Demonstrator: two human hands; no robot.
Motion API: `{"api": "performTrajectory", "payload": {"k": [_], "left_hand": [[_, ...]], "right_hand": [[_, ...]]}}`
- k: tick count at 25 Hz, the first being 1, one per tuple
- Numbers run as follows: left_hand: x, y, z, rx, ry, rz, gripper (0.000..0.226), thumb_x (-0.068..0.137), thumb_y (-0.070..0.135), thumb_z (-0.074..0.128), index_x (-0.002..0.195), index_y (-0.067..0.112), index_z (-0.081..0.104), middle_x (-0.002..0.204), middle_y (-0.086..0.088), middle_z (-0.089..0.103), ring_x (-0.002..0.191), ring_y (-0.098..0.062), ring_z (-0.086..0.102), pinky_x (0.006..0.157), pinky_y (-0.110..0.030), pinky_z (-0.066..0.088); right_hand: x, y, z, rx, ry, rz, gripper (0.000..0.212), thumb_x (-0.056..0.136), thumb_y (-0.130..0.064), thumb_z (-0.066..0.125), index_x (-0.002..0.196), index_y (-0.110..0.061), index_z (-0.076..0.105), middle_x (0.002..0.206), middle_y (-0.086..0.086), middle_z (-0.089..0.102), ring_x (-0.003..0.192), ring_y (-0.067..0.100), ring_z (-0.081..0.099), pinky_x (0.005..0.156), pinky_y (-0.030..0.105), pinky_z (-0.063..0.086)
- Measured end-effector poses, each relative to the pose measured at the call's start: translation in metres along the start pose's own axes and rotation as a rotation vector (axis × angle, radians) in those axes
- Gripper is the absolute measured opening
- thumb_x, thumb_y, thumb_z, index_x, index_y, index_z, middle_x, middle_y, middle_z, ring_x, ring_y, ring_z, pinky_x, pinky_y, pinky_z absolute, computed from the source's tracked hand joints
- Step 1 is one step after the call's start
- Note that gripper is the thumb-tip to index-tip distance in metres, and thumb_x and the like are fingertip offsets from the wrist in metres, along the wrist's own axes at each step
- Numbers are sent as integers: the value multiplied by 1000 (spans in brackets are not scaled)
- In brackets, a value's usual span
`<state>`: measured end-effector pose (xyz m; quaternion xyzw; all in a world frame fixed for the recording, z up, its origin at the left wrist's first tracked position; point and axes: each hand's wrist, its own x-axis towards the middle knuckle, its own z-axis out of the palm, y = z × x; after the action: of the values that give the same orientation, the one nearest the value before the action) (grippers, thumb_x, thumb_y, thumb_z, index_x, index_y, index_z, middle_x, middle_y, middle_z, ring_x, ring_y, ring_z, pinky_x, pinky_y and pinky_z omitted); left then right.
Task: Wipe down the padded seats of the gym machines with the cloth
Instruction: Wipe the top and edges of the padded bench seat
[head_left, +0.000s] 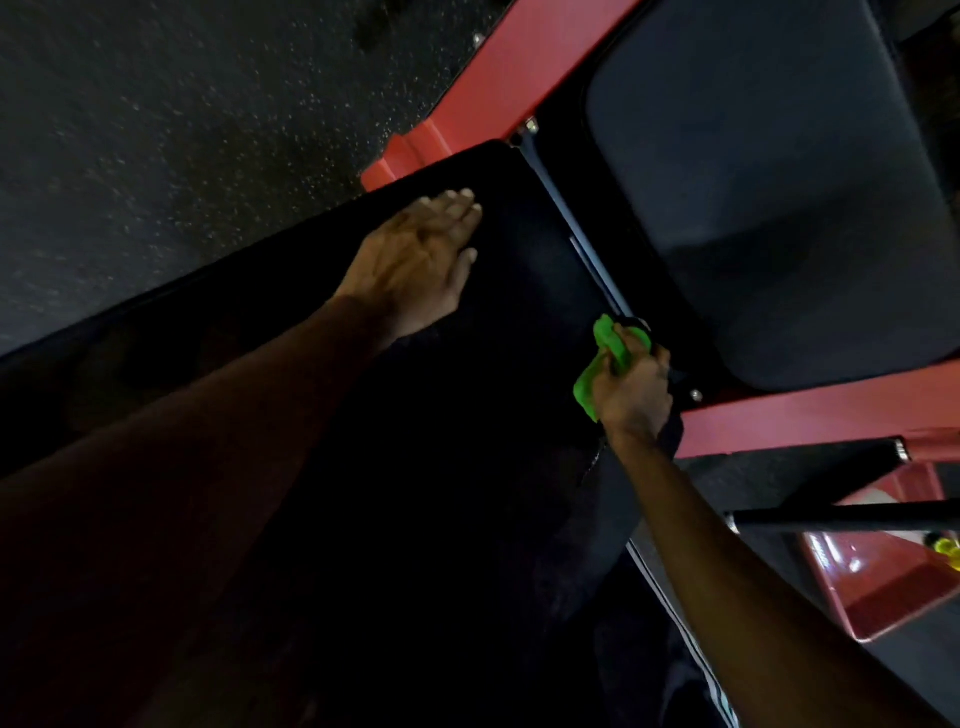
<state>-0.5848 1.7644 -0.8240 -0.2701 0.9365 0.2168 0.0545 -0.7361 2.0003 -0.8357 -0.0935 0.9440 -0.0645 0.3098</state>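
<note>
Dark speckled floor (171, 135) (dimly lit) spreads beside a red machine frame (810, 415) and a black bar (841, 517).

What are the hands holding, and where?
The right hand grips the bunched green cloth round its middle. The left hand, flat on the black pad, holds nothing.
</note>
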Motion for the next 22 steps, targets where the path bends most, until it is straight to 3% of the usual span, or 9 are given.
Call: {"api": "performTrajectory", "payload": {"k": [3,7,12,15,18,22], "left_hand": [[-5,27,15,-42,-115,69,55,98,29,38,144,1,49,152,-15,46,142,-27,41,120,-37,26],[-8,40,21,37,-283,66,61,105,36,34,156,3,26,164,-13,23,153,-23,17,125,-34,9],[-8,43,23,129,-430,43,94,94,69,34,158,5,10,167,-10,8,154,-20,3,125,-34,3],[-7,46,23,179,-455,33,106,88,77,38,158,5,6,167,-10,4,154,-19,-1,125,-34,0],[-12,53,27,201,-449,30,106,89,76,38,159,6,3,168,-8,0,154,-18,-6,125,-34,-3],[-16,84,35,201,-461,59,99,93,73,34,159,9,-3,168,-6,-6,154,-17,-10,123,-33,-7]], "right_hand": [[-29,-36,9,16,-33,-141,49,95,-25,58,142,-39,52,152,3,39,117,34,61,93,46,48],[-64,-25,15,22,-92,-302,53,95,-26,60,141,-49,49,155,-8,33,122,26,58,92,47,50],[-6,24,-2,-22,2,-74,51,95,-25,60,144,-37,51,149,8,40,119,39,58,92,49,48],[7,19,-4,-21,27,73,49,97,-26,59,145,-33,51,150,10,40,121,39,58,97,47,46],[-28,3,1,-46,-26,-102,53,95,-26,59,146,-39,48,152,5,38,119,34,59,93,45,48],[-68,33,-4,-75,-145,-319,58,95,-26,60,146,-47,44,158,-4,30,128,25,54,93,43,49]]}}
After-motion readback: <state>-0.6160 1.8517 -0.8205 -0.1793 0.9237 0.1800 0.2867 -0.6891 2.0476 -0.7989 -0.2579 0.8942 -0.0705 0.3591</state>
